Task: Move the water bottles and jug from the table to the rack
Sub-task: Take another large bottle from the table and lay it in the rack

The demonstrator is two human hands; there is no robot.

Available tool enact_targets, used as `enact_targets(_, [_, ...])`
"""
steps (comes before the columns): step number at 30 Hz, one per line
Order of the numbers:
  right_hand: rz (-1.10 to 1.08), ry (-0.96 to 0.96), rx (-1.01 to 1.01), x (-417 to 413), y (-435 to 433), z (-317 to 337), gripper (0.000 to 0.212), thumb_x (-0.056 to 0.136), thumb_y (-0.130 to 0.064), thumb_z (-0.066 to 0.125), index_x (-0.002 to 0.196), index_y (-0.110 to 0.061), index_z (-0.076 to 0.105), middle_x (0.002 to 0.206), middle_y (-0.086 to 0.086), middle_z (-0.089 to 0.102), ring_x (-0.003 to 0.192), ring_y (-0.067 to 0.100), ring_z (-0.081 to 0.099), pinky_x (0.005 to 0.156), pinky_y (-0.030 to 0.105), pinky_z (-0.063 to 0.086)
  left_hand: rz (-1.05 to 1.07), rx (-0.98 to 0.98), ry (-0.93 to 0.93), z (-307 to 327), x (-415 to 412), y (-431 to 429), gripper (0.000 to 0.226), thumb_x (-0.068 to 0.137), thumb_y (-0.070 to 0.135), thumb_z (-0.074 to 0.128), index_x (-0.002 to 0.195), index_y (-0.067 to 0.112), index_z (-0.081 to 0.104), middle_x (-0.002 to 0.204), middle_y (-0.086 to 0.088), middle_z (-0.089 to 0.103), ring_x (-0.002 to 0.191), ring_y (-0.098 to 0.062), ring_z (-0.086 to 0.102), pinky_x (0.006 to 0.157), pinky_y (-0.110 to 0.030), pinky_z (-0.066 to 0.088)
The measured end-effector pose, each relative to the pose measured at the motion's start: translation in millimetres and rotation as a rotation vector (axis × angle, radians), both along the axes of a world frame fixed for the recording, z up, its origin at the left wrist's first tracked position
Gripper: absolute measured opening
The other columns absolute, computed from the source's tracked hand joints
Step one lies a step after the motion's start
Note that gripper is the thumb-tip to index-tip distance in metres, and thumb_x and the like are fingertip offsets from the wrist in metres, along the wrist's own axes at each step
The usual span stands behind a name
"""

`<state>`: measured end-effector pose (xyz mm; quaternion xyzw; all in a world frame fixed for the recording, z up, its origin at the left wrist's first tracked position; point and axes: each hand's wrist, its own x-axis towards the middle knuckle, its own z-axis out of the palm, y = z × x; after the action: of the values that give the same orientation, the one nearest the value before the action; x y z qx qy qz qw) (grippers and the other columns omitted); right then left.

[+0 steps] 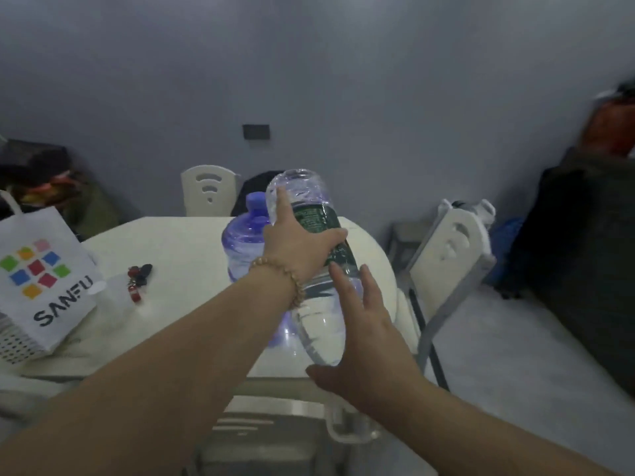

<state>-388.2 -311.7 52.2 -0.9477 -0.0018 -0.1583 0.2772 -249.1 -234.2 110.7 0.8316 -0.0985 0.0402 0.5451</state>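
Note:
A large clear water bottle (311,201) with a green label hangs tilted above the white table (171,249), its base pointing away from me. My left hand (295,242), with a bead bracelet on the wrist, grips it around the label. My right hand (360,324) cups the near, lower end, thumb underneath and fingers spread along the side. Behind the bottle a blue-tinted water jug (242,245) with a blue cap stands upright on the table, partly hidden by my left hand. No rack is in view.
A white SANFU paper bag (41,280) stands on the table's left side, with a bunch of keys (139,276) beside it. White chairs stand behind the table (209,190) and to its right (450,249). Dark bags (577,228) are piled at the right.

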Motion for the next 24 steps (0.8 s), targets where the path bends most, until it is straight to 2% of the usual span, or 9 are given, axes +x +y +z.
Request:
enact_targets(5, [-0.149,0.02,-0.023,-95,-101,4,0.127,0.059,-0.046,0.081,0.135,-0.057,-0.02,0.151,-0.017,-0.026,0.143,0.018,0.015,0.101,0.034,0.042,-0.166,-0.004,0.047,-9,-80,-122,0.121,0.062,0.05,0.079,0.145,0.045,-0.009,0.137,-0.014,0.042,0.116,-0.031,0.051,0.1,-0.043,0.044])
enact_targets(9, [-0.262,0.124,0.001,-137,-163,-6,0.123,0.063,-0.047,0.078,0.138,-0.053,-0.019,0.15,-0.018,-0.029,0.142,0.018,0.018,0.101,0.034,0.042,-0.281,0.019,0.099,-27,-119,-199,0.118,0.061,0.051,0.079,0.144,0.048,-0.006,0.133,-0.012,0.044,0.113,-0.03,0.053,0.098,-0.045,0.047])
enact_targets(11, [-0.311,0.161,0.015,-148,-192,-14,0.123,0.062,-0.048,0.078,0.137,-0.055,-0.019,0.15,-0.017,-0.03,0.141,0.018,0.021,0.102,0.032,0.04,-0.33,0.004,0.104,-37,-129,-234,0.118,0.058,0.052,0.079,0.143,0.051,-0.003,0.129,-0.009,0.047,0.107,-0.027,0.055,0.095,-0.041,0.049])
enact_targets(13, [-0.354,0.195,0.029,-153,-216,-23,0.123,0.061,-0.049,0.078,0.138,-0.053,-0.018,0.149,-0.017,-0.032,0.14,0.017,0.022,0.102,0.03,0.04,-0.369,0.003,0.119,-47,-134,-264,0.119,0.054,0.052,0.08,0.143,0.051,0.0,0.124,-0.006,0.047,0.101,-0.023,0.056,0.091,-0.036,0.051])
enact_targets(16, [-0.404,0.227,0.047,-149,-258,-35,0.126,0.06,-0.05,0.079,0.139,-0.051,-0.018,0.146,-0.02,-0.036,0.137,0.014,0.027,0.101,0.029,0.04,-0.42,0.004,0.161,-59,-130,-313,0.123,0.041,0.059,0.075,0.138,0.059,-0.001,0.124,-0.006,0.049,0.099,-0.024,0.059,0.087,-0.04,0.054])
enact_targets(19, [-0.41,0.246,0.061,-132,-310,-43,0.123,0.06,-0.051,0.08,0.133,-0.06,-0.019,0.141,-0.027,-0.037,0.136,0.012,0.028,0.102,0.028,0.04,-0.464,-0.001,0.181,-72,-110,-368,0.117,0.052,0.049,0.079,0.137,0.06,0.001,0.127,-0.005,0.046,0.096,-0.023,0.06,0.083,-0.04,0.056])
enact_targets(24, [-0.432,0.239,0.07,-82,-409,-52,0.119,0.06,-0.052,0.08,0.117,-0.071,-0.023,0.129,-0.034,-0.039,0.139,0.011,0.022,0.104,0.028,0.037,-0.469,0.039,0.172,-88,-55,-476,0.121,0.039,0.066,0.071,0.133,0.064,-0.005,0.125,-0.002,0.05,0.099,-0.024,0.06,0.083,-0.042,0.055])
